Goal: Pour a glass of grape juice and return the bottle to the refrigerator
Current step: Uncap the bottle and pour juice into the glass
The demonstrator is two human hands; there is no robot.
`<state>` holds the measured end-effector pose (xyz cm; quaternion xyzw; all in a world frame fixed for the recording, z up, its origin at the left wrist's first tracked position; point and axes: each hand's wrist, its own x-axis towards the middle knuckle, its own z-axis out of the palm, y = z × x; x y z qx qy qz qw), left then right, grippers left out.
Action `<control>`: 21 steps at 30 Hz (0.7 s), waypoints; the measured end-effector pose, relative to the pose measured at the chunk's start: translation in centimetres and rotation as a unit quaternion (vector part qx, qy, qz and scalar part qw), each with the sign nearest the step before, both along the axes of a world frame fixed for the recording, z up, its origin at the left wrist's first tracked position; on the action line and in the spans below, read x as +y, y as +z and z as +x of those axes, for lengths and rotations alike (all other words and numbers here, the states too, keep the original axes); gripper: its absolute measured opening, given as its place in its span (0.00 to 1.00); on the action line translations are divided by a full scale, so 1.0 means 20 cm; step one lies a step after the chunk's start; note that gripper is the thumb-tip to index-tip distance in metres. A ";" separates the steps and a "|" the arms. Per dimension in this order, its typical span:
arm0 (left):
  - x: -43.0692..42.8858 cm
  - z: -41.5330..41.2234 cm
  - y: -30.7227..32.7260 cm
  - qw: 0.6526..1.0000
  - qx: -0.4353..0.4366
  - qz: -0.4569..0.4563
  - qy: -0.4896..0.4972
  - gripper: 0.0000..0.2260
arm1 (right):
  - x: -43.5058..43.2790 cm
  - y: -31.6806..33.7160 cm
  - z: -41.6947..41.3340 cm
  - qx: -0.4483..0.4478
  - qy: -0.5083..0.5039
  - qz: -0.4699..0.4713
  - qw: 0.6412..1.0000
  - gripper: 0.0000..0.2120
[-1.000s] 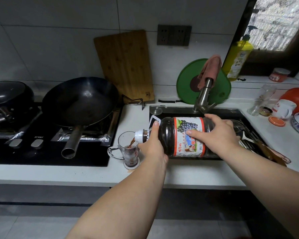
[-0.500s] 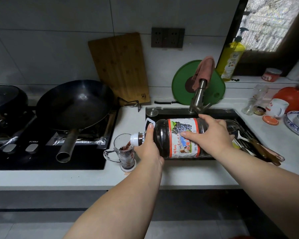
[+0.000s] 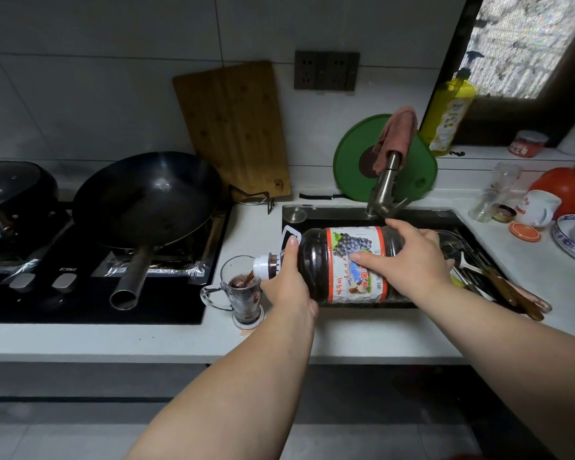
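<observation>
- While the left hand (image 3: 287, 288) curls round the neck of the grape juice bottle (image 3: 314, 260), the right hand (image 3: 410, 260) grips its labelled body from above.
- The bottle lies tipped sideways before the sink (image 3: 346, 214), juice running into the glass (image 3: 243, 295) on the counter (image 3: 180, 340).
- The wok (image 3: 146, 197) handle juts near the glass.
- Juice stands higher than a second ago.
- The left forefinger lies straight along the bottle's shoulder.

Two bare forearms (image 3: 246, 376), bare left grip (image 3: 287, 287), bare right grip (image 3: 412, 260)
</observation>
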<state>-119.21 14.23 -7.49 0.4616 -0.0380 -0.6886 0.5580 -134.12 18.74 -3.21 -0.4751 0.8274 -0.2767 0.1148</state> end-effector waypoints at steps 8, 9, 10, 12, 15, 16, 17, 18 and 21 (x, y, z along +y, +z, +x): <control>-0.01 0.00 0.00 1.000 -0.008 0.006 -0.005 0.27 | -0.01 0.00 0.00 -0.001 -0.001 0.007 1.000 0.46; -0.01 0.00 0.00 1.000 -0.007 0.006 -0.005 0.30 | -0.01 0.00 0.00 -0.002 -0.001 0.007 1.000 0.46; -0.01 0.00 0.00 1.000 -0.006 0.008 -0.004 0.32 | -0.01 0.01 0.00 -0.003 -0.001 0.007 1.000 0.46; -0.02 0.00 0.00 1.000 0.000 0.009 0.001 0.35 | -0.01 0.01 0.00 -0.003 0.000 0.007 1.000 0.46; -0.02 0.00 -0.01 1.000 0.005 0.005 0.003 0.34 | -0.02 0.00 0.00 -0.004 0.002 0.006 1.000 0.45; -0.02 -0.01 -0.01 1.000 0.010 0.003 0.004 0.35 | -0.02 0.00 -0.01 -0.007 0.002 0.005 1.000 0.45; -0.02 -0.01 -0.01 1.000 0.012 0.001 0.005 0.36 | -0.02 0.00 -0.01 -0.010 0.002 0.003 1.000 0.45; -0.03 -0.01 -0.02 1.000 0.011 0.000 0.009 0.37 | -0.02 0.00 -0.01 -0.013 0.002 0.002 1.000 0.45; -0.03 -0.01 -0.02 1.000 0.008 0.005 0.017 0.38 | -0.03 0.00 -0.01 -0.015 0.002 0.002 1.000 0.45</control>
